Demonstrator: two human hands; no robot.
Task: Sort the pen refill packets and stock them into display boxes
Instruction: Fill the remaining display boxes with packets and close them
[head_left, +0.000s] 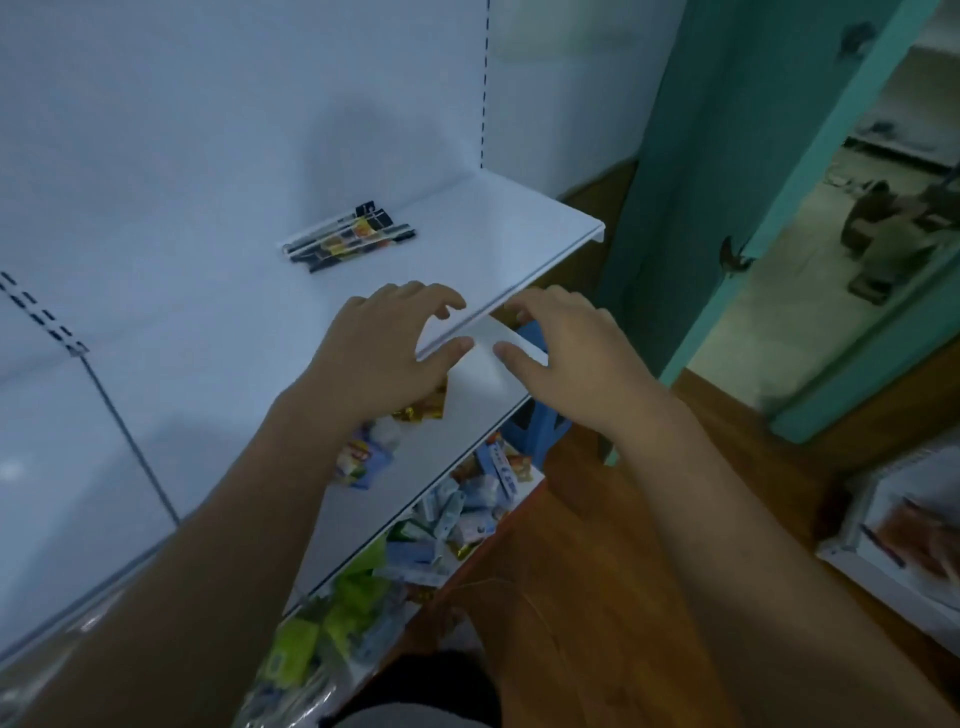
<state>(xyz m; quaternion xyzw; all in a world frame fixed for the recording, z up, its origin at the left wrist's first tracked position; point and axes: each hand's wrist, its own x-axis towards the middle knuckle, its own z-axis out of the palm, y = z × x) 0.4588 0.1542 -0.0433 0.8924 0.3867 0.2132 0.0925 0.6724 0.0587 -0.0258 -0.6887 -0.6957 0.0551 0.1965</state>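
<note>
Over the shelf edge (545, 268), left hand (384, 353), right hand (576, 353), fingers (415, 292) wide, empty; refill packets (348, 240) well behind.

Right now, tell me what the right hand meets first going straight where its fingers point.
Likely the white shelf's front edge, just ahead of the right hand; beyond it lie the pen refill packets. Depth is unclear.
</note>
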